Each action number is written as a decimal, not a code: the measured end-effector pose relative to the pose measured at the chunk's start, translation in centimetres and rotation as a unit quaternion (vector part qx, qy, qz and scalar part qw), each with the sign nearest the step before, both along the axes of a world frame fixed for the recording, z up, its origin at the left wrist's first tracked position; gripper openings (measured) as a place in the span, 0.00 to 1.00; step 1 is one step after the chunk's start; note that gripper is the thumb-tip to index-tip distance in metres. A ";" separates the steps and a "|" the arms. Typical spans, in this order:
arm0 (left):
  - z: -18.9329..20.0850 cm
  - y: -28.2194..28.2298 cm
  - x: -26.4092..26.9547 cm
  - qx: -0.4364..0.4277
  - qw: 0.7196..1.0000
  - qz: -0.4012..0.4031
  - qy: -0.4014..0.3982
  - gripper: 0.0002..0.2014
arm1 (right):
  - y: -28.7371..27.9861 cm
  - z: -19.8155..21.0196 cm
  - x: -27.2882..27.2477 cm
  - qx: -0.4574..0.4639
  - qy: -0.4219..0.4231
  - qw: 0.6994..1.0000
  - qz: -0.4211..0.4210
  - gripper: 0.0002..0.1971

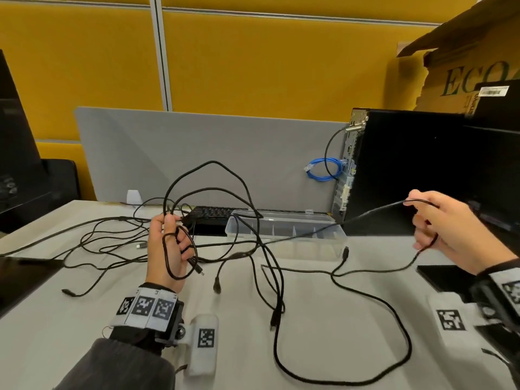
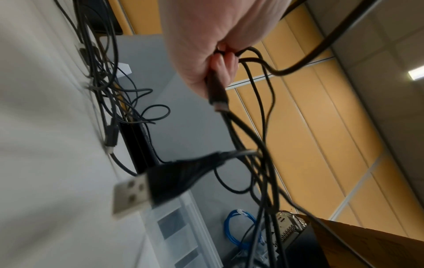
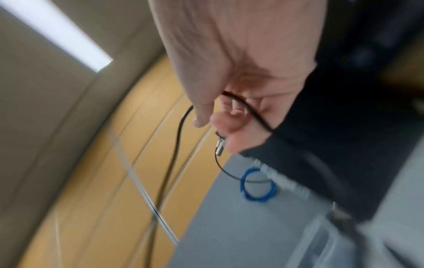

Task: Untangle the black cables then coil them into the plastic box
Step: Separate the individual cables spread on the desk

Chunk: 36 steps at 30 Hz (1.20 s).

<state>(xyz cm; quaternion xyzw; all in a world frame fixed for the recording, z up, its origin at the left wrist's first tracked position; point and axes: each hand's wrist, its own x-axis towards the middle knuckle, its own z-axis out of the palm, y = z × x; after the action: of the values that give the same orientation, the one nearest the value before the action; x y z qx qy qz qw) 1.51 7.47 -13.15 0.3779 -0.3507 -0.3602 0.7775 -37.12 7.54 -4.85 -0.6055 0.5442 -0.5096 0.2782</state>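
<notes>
Several black cables (image 1: 270, 266) lie tangled across the white table (image 1: 337, 347), with loops rising above it. My left hand (image 1: 168, 243) is raised at centre left and grips a bunch of cable loops (image 1: 180, 260); a plug end (image 2: 218, 98) sticks out below its fingers, and a USB plug (image 2: 130, 195) dangles close to the wrist camera. My right hand (image 1: 433, 223) is raised at the right and pinches one black cable (image 3: 252, 112), stretched taut toward the left. The clear plastic box (image 1: 287, 235) stands open behind the tangle, between the hands.
A black computer tower (image 1: 408, 170) stands at the right with a blue cable coil (image 1: 323, 170) beside it. A keyboard (image 1: 213, 213) lies behind the box, before a grey divider (image 1: 197, 147). More thin cables (image 1: 107, 240) spread at the left. A cardboard box (image 1: 464, 66) sits behind the tower.
</notes>
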 end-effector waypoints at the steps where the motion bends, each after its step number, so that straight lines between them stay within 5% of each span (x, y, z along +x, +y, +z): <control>1: -0.1 0.0 0.2 0.003 1.000 0.005 0.007 0.12 | -0.1 -0.2 0.4 0.049 -0.027 0.998 0.006 0.21; 3: -0.2 0.1 0.8 0.006 1.000 0.022 0.021 0.12 | -0.2 -0.6 0.5 0.025 0.106 0.993 -0.055 0.25; 4: -0.1 0.2 1.2 0.007 0.999 0.035 0.026 0.12 | -0.2 -0.8 0.2 -0.038 0.245 0.961 -0.121 0.26; 6: -0.1 0.5 2.1 0.010 0.997 0.063 0.038 0.11 | -0.5 -0.9 -1.3 -0.141 0.445 0.849 -0.248 0.22; 8: -0.2 0.6 2.7 0.007 0.995 0.077 0.055 0.10 | -1.1 -0.9 -2.9 -0.146 0.531 0.792 -0.264 0.19; 10: -0.3 0.6 2.6 0.005 0.995 0.074 0.061 0.10 | -1.4 -1.4 -3.6 -0.104 0.571 0.776 -0.248 0.17; 14: -0.5 0.4 1.8 -0.005 0.998 0.050 0.049 0.11 | -0.8 -2.3 -1.7 0.068 0.675 0.718 -0.156 0.40; 16: -0.7 0.3 1.8 -0.012 0.998 0.040 0.050 0.12 | 0.1 -2.0 1.4 0.016 0.663 0.738 -0.125 0.37; 19: -1.0 0.0 1.8 -0.022 0.997 0.011 0.068 0.12 | 1.7 -2.2 7.1 -0.075 0.537 0.839 0.054 0.21; 20: -0.9 0.0 1.7 -0.027 0.996 -0.004 0.079 0.12 | 2.3 -2.5 9.1 -0.060 0.515 0.844 0.134 0.20; 23: -0.5 0.3 1.5 -0.040 0.992 -0.046 0.111 0.12 | 2.1 -4.0 14.7 0.033 0.569 0.773 0.278 0.23; 25: -0.2 0.6 1.2 -0.045 0.989 -0.065 0.125 0.12 | 0.9 -4.8 17.5 0.030 0.588 0.761 0.273 0.25; 36: 0.1 0.9 0.5 -0.053 0.975 -0.125 0.174 0.12 | -0.7 -6.0 20.1 -0.082 0.503 0.837 0.198 0.18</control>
<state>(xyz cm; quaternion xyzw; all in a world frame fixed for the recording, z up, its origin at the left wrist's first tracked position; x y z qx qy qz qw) 1.97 8.36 -13.04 0.2210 -0.2734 -0.4959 0.7940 -17.05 6.84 -10.84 -0.8938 0.4341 -0.1117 0.0105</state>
